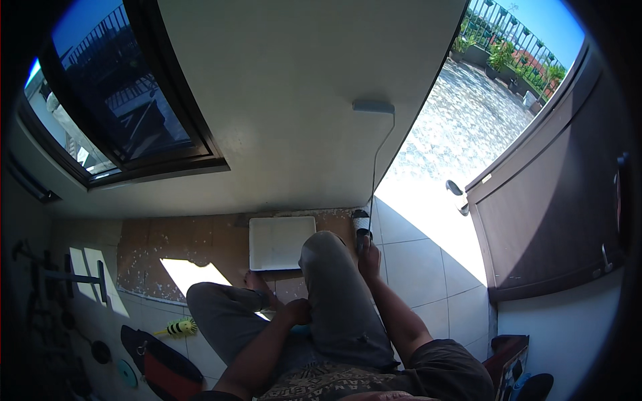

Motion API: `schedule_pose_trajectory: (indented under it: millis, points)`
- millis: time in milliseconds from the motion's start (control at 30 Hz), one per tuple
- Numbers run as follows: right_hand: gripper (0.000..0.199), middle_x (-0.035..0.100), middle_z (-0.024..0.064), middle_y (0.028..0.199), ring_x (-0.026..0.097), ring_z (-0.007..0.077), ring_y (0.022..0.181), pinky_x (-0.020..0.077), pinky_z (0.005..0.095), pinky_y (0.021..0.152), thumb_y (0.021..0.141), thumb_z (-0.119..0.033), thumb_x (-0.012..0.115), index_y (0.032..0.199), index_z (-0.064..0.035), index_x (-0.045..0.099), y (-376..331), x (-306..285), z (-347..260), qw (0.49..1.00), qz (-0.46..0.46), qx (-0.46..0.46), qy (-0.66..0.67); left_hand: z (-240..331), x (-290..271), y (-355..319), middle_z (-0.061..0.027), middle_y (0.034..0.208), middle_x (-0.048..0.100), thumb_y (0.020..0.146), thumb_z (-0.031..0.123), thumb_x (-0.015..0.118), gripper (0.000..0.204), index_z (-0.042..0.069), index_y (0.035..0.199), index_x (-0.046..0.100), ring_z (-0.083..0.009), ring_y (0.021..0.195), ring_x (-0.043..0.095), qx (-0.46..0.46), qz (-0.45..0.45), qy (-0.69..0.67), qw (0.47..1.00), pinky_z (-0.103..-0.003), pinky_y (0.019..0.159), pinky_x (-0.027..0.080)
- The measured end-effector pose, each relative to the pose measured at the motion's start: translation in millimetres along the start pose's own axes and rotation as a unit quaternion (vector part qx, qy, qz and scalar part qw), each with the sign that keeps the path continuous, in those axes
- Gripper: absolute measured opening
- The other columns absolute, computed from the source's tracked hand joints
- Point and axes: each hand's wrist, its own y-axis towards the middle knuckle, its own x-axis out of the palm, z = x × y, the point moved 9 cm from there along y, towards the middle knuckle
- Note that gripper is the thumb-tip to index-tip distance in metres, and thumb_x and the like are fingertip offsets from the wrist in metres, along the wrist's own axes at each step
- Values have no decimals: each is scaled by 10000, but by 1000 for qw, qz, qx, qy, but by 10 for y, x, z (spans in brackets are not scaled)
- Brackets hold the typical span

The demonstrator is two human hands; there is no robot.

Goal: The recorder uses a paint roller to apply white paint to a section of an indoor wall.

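Observation:
My right hand (368, 259) is closed around the dark handle of a long-framed paint roller (374, 106). Its thin metal rod rises from the hand, and the pale grey-blue roller sleeve lies against the painted wall (294, 87). Left of that hand, beyond my raised knee, a white rectangular paint tray (282, 234) rests on a brown floor covering. My left hand (294, 312) is curled between my bent legs, close to the inner knee; its fingertips are hidden. A bit of something blue-green (302, 330) shows just below it.
Speckled brown sheeting (194, 240) runs along the wall's foot. A dark-framed window (134, 100) is at upper left. On the right, a brown door (555, 200) stands open to a sunlit terrace. A yellow-and-black striped toy (181, 327) and a dark-and-red bag (160, 361) lie at lower left.

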Motion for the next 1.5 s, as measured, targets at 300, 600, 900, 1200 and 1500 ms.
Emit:
schedule_pose_trajectory:
  millis: [300, 600, 900, 1200, 1500]
  points:
    - [629, 445, 29, 593, 447, 150, 565, 344, 374, 544, 1044, -567, 350, 727, -42, 484, 1016, -3, -1562, 985, 39, -104, 129, -341, 314, 266, -200, 1181, 680, 789, 308, 696, 425, 18, 1099, 722, -339, 1101, 661, -17, 30, -27, 999, -411, 955, 531]
    - [523, 652, 295, 1002, 625, 483, 985, 476, 515, 801, 1056, -432, 381, 1084, 14, 653, 91, 555, 644, 998, -38, -14, -54, -116, 129, 89, -186, 1150, 697, 769, 371, 741, 438, 26, 1041, 740, -321, 1073, 679, -48, 50, 14, 997, -428, 914, 544]
    - [600, 672, 273, 915, 640, 482, 929, 469, 524, 788, 1046, -509, 369, 1033, 10, 669, -513, 366, 1160, 988, -125, 73, -61, -325, 406, 400, -206, 1185, 676, 781, 397, 731, 516, 19, 1132, 705, -343, 1105, 657, 31, 53, -32, 998, -429, 962, 520]
    - [621, 669, 269, 867, 642, 480, 881, 457, 532, 768, 1047, -518, 361, 1002, 22, 664, -967, 404, 1488, 978, -175, 109, -2, -244, 362, 420, -221, 1224, 652, 784, 374, 731, 541, 15, 1185, 678, -339, 1164, 623, 96, 100, -81, 987, -411, 999, 501]
    - [624, 579, 204, 656, 589, 349, 639, 432, 485, 647, 1055, -504, 352, 854, 29, 606, -806, 10, 770, 991, -104, 84, 13, -189, 305, 266, -227, 1165, 668, 771, 338, 731, 514, -8, 1149, 690, -355, 1123, 643, 26, 70, -38, 996, -417, 974, 515]
